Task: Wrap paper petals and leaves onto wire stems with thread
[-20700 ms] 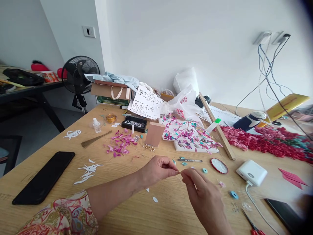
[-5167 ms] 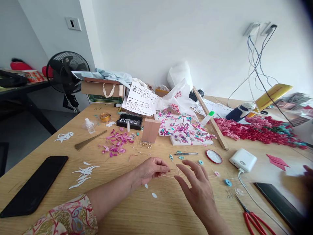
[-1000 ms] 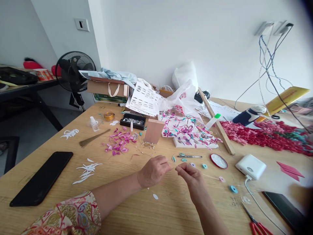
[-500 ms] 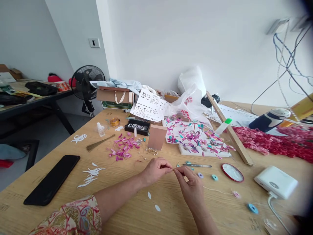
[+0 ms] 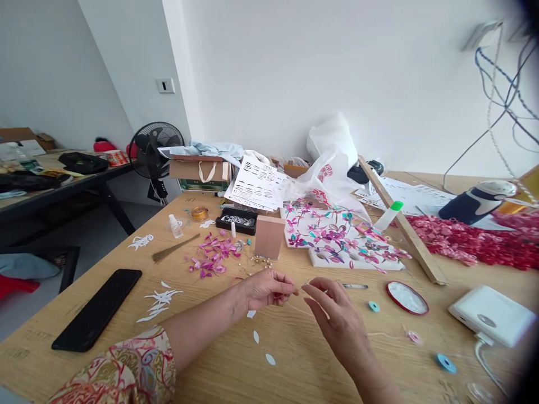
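Note:
My left hand is closed in a pinch above the middle of the table. A thin pale thread trails from its fingers, passes beneath my other hand and leads to a small pink spool. Whatever else lies between those fingertips is too small to make out. Just to the right, my right hand has its thumb and index finger apart, with the fingertips close to the left ones. On the wood below lie white leaf-shaped pieces. A small upright board stands behind my hands.
Pink petals and a black phone-like slab lie left. Flower sprays rest on a white foam block. To the right are a red-rimmed dish, a teal spool, a blue spool and a white box with a cable.
My right hand has parted from the left, moving slightly right, and its thumb and index finger have opened. My left hand stays pinched. The view has shifted a little.

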